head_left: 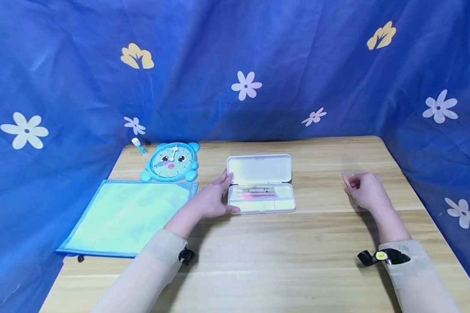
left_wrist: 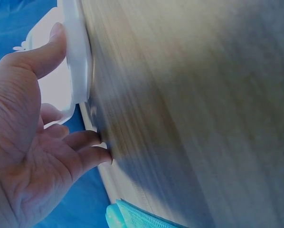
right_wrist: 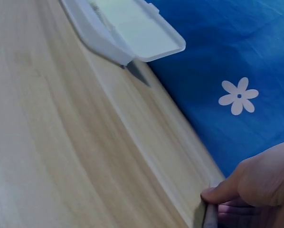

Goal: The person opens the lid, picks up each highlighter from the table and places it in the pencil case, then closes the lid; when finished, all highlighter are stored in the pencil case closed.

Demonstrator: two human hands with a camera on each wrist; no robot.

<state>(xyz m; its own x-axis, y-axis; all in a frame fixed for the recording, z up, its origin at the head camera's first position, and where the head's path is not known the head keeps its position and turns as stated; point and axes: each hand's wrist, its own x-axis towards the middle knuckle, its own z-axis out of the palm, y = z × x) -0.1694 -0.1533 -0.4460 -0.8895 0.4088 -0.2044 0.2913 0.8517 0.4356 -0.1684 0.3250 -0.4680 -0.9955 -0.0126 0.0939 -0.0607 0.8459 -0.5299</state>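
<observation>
A white pencil case lies with its lid raised on the table. Several pens are in its back compartment. My left hand holds the case's left end, thumb at the front corner and fingers toward the hinge. In the left wrist view, the thumb presses against the case wall. Off to the right, my right hand pinches a slim pale pink pen just above the table. Most of that pen is hidden by the fingers in the right wrist view.
A blue toy clock and a glue stick are at the back left. Nearer me on the left lies a blue-edged mesh pouch. A blue flowered curtain hangs behind the table.
</observation>
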